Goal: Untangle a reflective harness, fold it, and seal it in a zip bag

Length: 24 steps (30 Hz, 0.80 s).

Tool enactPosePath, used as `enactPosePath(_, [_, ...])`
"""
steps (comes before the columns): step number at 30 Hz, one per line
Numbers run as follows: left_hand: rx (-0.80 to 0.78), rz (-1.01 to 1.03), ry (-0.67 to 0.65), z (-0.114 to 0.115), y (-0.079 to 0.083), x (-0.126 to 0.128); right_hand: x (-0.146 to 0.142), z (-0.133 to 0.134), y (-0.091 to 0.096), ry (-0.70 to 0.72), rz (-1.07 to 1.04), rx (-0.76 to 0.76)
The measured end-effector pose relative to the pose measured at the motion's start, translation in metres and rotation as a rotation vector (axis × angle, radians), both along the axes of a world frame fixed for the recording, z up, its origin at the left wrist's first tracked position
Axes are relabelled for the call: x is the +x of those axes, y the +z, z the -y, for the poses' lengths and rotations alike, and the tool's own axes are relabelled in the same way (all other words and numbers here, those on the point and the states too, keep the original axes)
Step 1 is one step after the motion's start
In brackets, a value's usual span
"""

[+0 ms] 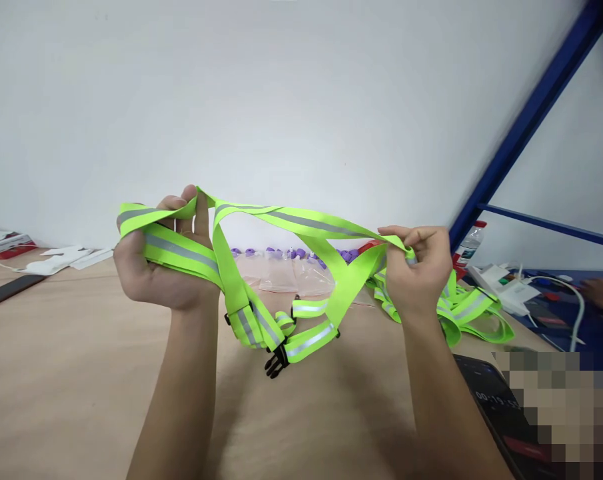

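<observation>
Harness [306, 221], yellow-green, grey-striped: strung between the fingers of both hands, raised off the table [81, 373], apparently so its bands spread open.
Left hand [154, 285]: fingers half curled, gaps between them; bands loop around it, probably to gather loose length. Whether the fingertips clamp cannot be told.
Right hand [426, 263]: thumb and fingers pinched on the upper band, seemingly for tension.
Black buckle [277, 361]: hanging below and between both sets of fingers.
Strap pile [474, 310]: beyond the right fingers.
</observation>
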<state>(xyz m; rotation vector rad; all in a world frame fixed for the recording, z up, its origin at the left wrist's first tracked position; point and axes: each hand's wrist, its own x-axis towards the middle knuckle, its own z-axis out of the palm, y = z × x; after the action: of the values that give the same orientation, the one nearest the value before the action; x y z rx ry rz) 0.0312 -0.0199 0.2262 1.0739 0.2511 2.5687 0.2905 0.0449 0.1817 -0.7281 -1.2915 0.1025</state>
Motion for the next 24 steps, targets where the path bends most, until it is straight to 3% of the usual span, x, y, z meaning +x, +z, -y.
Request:
enactPosePath(3, [-0.05,-0.085,-0.022,0.002,-0.003,-0.006,0.007,0.003,0.006,0.285,-0.121,-0.148])
enactPosePath(8, [0.041,0.042,0.027,-0.005,-0.001,-0.006,0.024,0.01,0.012,0.993,0.003,-0.516])
enactPosePath(13, [0.073,0.139,0.062,-0.012,0.002,-0.004,0.024,0.008,0.007,1.374,0.042,-0.514])
enactPosePath(18, [-0.008,0.135,0.059,-0.015,-0.001,-0.011,0.024,0.005,0.004,1.535,0.037,-0.471])
enactPosePath(21, [-0.069,0.12,0.017,-0.02,-0.006,-0.015,0.025,0.008,0.005,1.523,-0.03,-0.509])
enactPosePath(24, [-0.112,0.037,0.064,-0.026,-0.013,-0.021,0.027,0.012,0.007,1.491,0.012,-0.542])
